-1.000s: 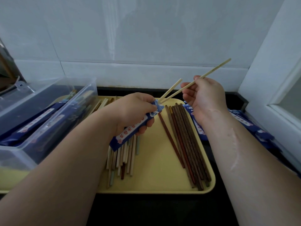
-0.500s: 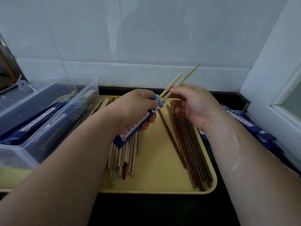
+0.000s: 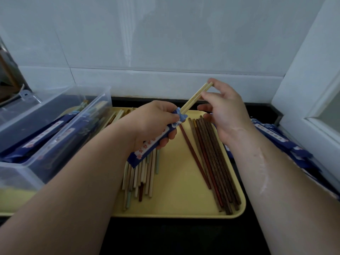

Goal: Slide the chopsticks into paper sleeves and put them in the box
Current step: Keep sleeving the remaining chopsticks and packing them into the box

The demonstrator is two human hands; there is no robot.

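While chopsticks [image 3: 211, 159] litter the tray [image 3: 174, 205], sleeves [image 3: 279, 140] lie beside.

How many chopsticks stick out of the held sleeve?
2: pale chopsticks side by side, from the blue sleeve in the left hand up to the right hand.

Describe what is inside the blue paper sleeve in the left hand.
Two pale chopsticks enter the blue sleeve at its open top, upper ends sticking out. The paper and the left hand hide how deep they reach.
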